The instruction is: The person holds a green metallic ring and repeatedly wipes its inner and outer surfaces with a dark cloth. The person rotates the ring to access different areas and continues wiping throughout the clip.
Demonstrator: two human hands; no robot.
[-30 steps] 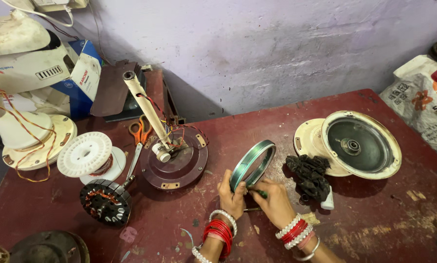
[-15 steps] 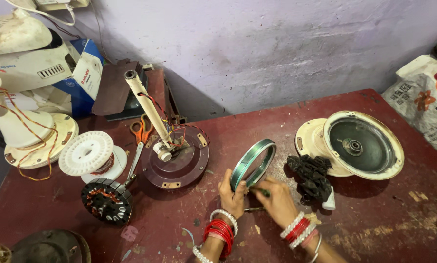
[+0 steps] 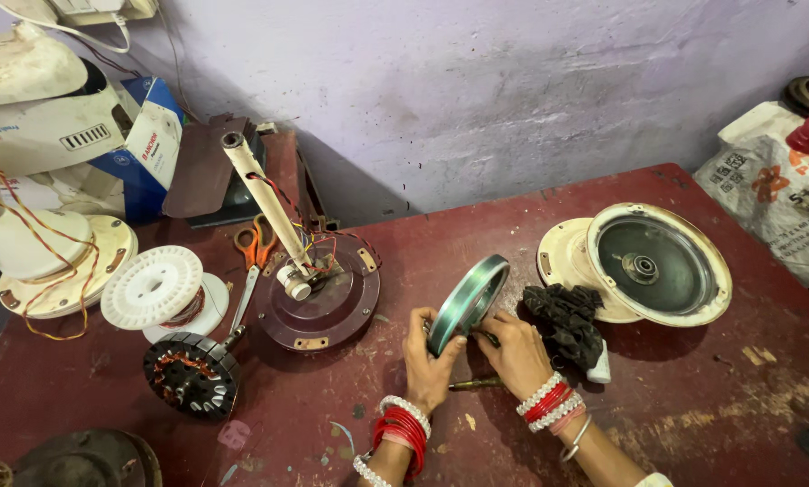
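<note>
1. Nearest the camera, two forearms with red and white bangles reach up onto the dark red worktable [image 3: 693, 424]; everything below is placed against the green-rimmed metal ring [image 3: 468, 305] that stands on edge, tilted, near the table's middle.
2. The left hand [image 3: 430, 353] is clasped around the ring's lower near edge, fingers curled against its rim – closed on it.
3. The right hand [image 3: 515, 350] sits just right of the ring's base, fingers bent and pressed to the lower rim; what its fingertips pinch there is too small to tell.
4. A thin dark rod [image 3: 475, 384] lies flat on the table just below the ring, between the two wrists.
5. Just right of the ring, beside the right hand, sits a lumpy black rag [image 3: 567, 320] with a small white piece at its lower end.
6. Further right of the ring – past the rag – a cream fan motor housing [image 3: 661, 263] lies dish-up, its dark inside and centre bearing showing.
7. Left of the ring rests a maroon round fan base [image 3: 319, 302] with a cream rod [image 3: 265, 203] and coloured wires rising from it.
8. Further left lie a black wound stator [image 3: 191, 374] and a white plastic spool [image 3: 152, 287].
9. Beyond those, orange-handled scissors [image 3: 254, 242] lie near the wall.
10. Farthest left, cream fan parts [image 3: 48, 135] and a blue box [image 3: 156, 122] stand against the pale purple wall.
</note>
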